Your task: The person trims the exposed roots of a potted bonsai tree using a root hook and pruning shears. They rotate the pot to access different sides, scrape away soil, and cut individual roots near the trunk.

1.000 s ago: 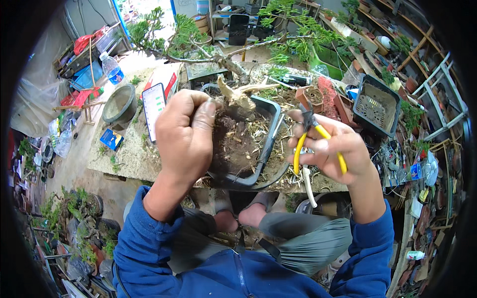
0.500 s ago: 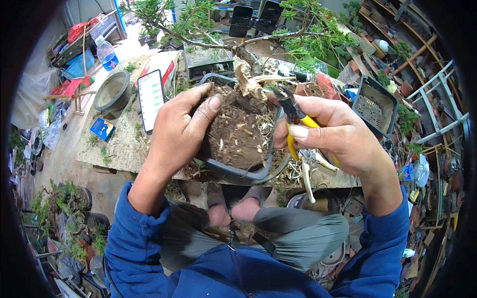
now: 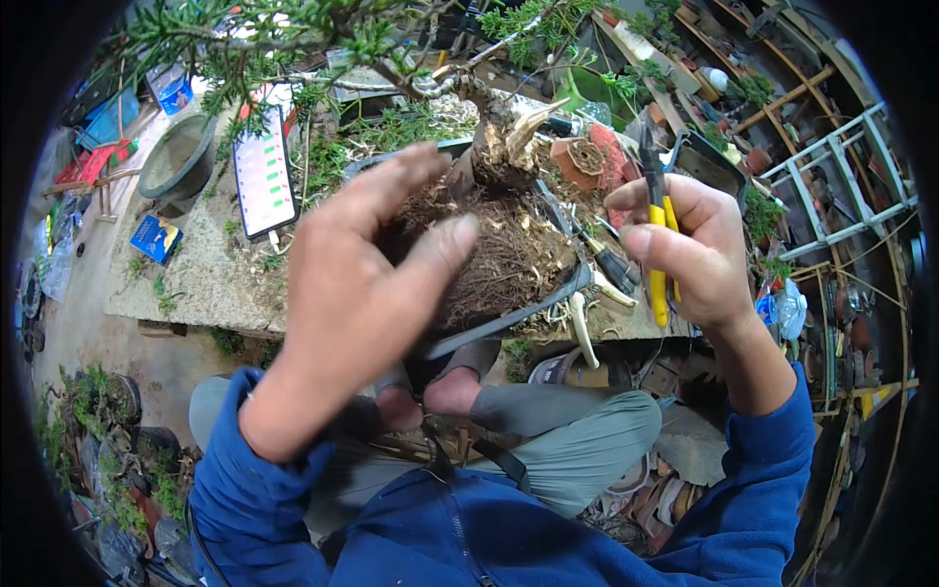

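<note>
A small bonsai tree with a thick, partly stripped trunk rises from a root ball in a dark pot. My left hand, slightly blurred, is over the left side of the root ball with thumb and fingers spread. It holds nothing; whether it touches the soil is hard to tell. To the right of the pot, my right hand grips yellow-handled cutting pliers, their dark jaws pointing up and apart from the tree. Green foliage reaches across the upper left.
A pale-handled tool and a black-handled tool lie right of the pot. A lit phone, a small blue box and a round grey pot stand left. A pale metal frame is at the right.
The tree and pot have turned and tilted, bringing foliage over the upper left. My left hand has come off the pot's rim area, and my right hand has drawn the pliers away rightward.
</note>
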{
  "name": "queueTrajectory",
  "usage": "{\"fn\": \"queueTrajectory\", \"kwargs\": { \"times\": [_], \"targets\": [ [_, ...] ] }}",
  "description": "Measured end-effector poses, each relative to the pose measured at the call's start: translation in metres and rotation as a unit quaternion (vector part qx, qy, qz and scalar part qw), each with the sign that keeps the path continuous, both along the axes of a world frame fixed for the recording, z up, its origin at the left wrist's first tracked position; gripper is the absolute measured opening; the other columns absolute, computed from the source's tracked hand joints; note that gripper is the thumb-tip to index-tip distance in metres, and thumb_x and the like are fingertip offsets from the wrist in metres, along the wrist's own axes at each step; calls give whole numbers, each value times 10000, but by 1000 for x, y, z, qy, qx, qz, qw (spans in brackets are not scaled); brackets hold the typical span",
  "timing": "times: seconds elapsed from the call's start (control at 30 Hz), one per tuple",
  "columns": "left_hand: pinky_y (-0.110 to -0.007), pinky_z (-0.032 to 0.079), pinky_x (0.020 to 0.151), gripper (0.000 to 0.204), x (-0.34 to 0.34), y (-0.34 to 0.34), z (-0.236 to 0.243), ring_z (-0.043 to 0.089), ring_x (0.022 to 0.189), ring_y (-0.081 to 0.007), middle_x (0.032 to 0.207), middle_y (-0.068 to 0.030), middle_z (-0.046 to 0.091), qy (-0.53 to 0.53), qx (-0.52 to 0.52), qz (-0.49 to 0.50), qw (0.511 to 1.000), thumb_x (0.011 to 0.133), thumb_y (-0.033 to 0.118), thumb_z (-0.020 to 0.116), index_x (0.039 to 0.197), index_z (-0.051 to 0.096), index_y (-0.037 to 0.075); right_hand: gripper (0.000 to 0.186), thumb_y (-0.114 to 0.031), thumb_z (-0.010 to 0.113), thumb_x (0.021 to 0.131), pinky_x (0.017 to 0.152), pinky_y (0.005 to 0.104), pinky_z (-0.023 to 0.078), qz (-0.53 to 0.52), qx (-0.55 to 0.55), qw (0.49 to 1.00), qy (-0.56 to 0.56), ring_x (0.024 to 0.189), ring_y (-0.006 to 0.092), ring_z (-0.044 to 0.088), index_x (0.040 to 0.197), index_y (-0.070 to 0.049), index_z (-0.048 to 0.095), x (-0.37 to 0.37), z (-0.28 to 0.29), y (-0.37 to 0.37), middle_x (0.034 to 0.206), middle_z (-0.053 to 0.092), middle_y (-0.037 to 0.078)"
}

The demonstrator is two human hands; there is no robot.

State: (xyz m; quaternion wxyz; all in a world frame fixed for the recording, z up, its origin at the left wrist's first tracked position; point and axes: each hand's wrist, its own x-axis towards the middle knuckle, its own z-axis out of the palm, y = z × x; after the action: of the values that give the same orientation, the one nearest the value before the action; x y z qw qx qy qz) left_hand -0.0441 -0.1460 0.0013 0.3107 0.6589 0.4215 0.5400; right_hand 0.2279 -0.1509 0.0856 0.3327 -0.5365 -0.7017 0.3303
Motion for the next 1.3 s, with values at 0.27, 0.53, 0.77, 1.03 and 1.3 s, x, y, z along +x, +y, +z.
{"fn": "queueTrajectory", "kwargs": {
  "times": [0.27,0.53,0.77,1.03,1.3],
  "targets": [
    [-296,539,941,395,5,63,-5,667,1036,-122,1176,-100,748,-128,-35,-225,965,919,58,728,1307,686,-3,616,-342,584,1028,937,393,575,73,-261,961,59,1002,246,704,1407,141,524,-18,27,-1,1087,703,169],
    [-274,525,973,383,15,69,-6,657,1065,-116,1190,-87,744,-177,-15,-296,939,930,-21,692,1313,690,-11,348,-286,645,1029,840,302,570,86,-242,962,90,844,170,739,1133,40,705,-36,26,1,964,750,90],
    [-252,540,886,318,15,76,-8,642,946,-81,1100,-63,753,-168,-51,-285,942,931,9,723,1248,725,-12,417,-84,814,759,567,277,551,9,-44,997,56,588,174,679,1104,97,665,-41,28,-14,783,665,98],
    [-280,543,962,355,10,80,-11,658,1063,-109,1195,-61,721,-176,-47,-320,930,975,14,681,1326,668,-31,619,-317,525,937,765,360,571,37,-147,984,97,810,259,696,1349,143,570,-29,27,-12,957,678,187],
    [-253,525,919,376,3,83,-14,639,987,-88,1173,-46,721,-188,-60,-310,930,926,-16,693,1302,685,-37,428,-306,564,1043,929,357,559,43,-233,960,147,978,246,715,1169,88,673,-16,17,-6,1069,725,175]
  ]
}}
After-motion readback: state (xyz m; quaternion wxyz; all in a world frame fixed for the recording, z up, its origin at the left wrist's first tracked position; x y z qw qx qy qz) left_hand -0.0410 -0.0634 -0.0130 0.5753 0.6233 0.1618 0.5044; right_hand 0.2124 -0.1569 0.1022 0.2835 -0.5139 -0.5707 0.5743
